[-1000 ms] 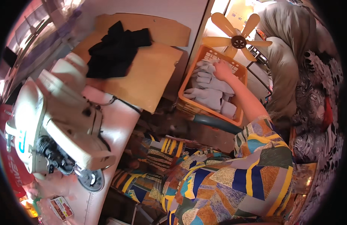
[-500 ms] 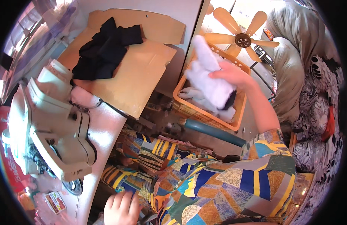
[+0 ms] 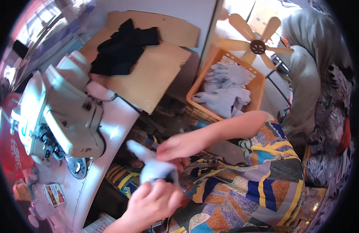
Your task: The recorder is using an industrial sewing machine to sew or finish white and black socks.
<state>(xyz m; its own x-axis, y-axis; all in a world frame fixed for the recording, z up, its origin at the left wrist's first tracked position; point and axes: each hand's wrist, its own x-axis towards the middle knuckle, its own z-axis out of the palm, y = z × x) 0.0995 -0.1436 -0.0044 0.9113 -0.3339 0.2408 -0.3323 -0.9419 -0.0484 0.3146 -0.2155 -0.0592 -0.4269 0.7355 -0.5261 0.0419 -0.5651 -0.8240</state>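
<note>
A white glove [image 3: 158,171] with a dark patch at its cuff is held over my lap, its finger part pointing up and to the left. My left hand [image 3: 154,200] is closed on the cuff end. At the glove's upper side, my right hand [image 3: 183,145] has its fingers curled against it, somewhat smeared by motion. Beyond my right forearm, an orange plastic basket [image 3: 257,101] holds several similar whitish gloves [image 3: 222,97] piled together.
A pale sewing machine [image 3: 71,112] stands on the white table [image 3: 117,120] at left. Black cloth pieces [image 3: 121,50] lie on brown cardboard [image 3: 160,73]. A fan with tan blades [image 3: 258,46] is behind the basket. Grey sacks [image 3: 303,73] and patterned fabric [image 3: 331,132] fill the right side.
My right hand has come from the basket down to my lap, bringing a white glove. My left hand has risen and taken hold of its cuff. The view has shifted slightly.
</note>
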